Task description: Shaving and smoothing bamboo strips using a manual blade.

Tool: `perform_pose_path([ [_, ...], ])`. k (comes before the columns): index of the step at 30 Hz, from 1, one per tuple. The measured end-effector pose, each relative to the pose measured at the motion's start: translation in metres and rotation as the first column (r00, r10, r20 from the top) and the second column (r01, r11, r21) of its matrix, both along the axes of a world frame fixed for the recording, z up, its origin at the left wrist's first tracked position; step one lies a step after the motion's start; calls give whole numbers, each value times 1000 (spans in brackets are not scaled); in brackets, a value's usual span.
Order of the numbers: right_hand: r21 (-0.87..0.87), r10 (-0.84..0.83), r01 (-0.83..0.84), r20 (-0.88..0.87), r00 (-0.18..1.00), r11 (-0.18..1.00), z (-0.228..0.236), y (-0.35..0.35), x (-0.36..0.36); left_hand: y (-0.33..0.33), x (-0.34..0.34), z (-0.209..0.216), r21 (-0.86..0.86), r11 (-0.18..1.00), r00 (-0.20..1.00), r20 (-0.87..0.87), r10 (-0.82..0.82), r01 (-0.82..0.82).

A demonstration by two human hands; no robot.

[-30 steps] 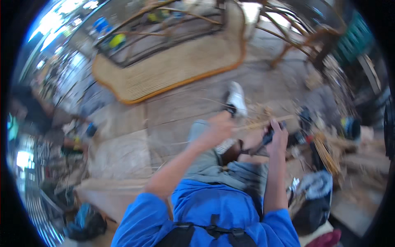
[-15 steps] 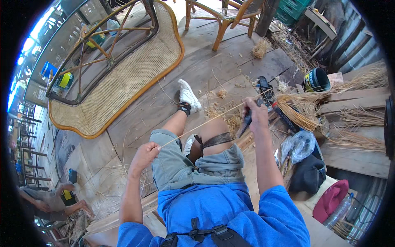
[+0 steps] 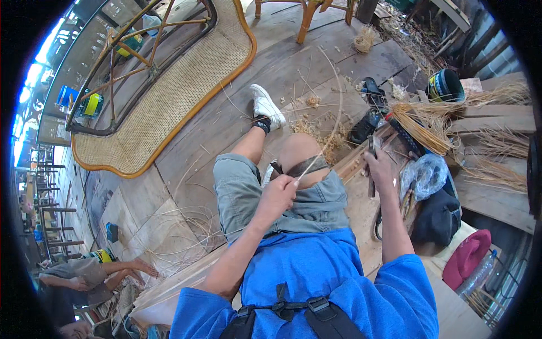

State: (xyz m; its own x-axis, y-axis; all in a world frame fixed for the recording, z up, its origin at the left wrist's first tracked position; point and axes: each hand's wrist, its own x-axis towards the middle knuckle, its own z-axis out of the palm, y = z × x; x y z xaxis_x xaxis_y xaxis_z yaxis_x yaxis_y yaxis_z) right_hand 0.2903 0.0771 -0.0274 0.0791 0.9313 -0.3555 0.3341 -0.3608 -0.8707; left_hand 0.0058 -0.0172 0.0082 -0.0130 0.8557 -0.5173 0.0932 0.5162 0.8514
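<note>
Pinched in my left hand [image 3: 278, 196], over my right thigh, is a thin pale cane strip [image 3: 340, 101] that curves up and away past my knee. Its far end hangs over the wooden floor. My right hand [image 3: 381, 170], to the right of my thigh, is closed round a dark, flat, knife-like tool [image 3: 371, 165] held upright; its exact kind is not clear. The strip and the tool are apart. A dark band [image 3: 305, 167] is wrapped round my right leg just above the knee, close to my left hand.
Bundles of cane strips [image 3: 420, 129] and a dark bucket [image 3: 446, 86] lie to the right, near a clear plastic bag [image 3: 424, 176]. A woven cane panel [image 3: 186, 99] with an orange rim stands far left. Wood shavings [image 3: 324, 141] litter the floor. Another person's legs [image 3: 127, 268] show at lower left.
My left hand has moved right, onto my right thigh. My right hand has come down and nearer. The strip, earlier straight between both hands, now bows upward from the left hand alone.
</note>
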Motion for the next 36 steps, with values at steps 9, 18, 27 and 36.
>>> perform_pose_path([
  [9,16,392,-449,462,796,893,15,-22,-73,34,26,1,233,946,860,-505,-80,225],
  [18,-16,463,-581,623,631,814,47,-39,-101,37,12,-9,204,924,855,-481,-194,325],
  [27,-72,502,-559,546,671,826,42,-33,-101,-52,-53,20,-162,936,927,-166,-337,312],
  [36,-92,489,-541,572,659,836,41,-31,-101,-196,-108,88,-423,843,849,-253,-463,334],
])
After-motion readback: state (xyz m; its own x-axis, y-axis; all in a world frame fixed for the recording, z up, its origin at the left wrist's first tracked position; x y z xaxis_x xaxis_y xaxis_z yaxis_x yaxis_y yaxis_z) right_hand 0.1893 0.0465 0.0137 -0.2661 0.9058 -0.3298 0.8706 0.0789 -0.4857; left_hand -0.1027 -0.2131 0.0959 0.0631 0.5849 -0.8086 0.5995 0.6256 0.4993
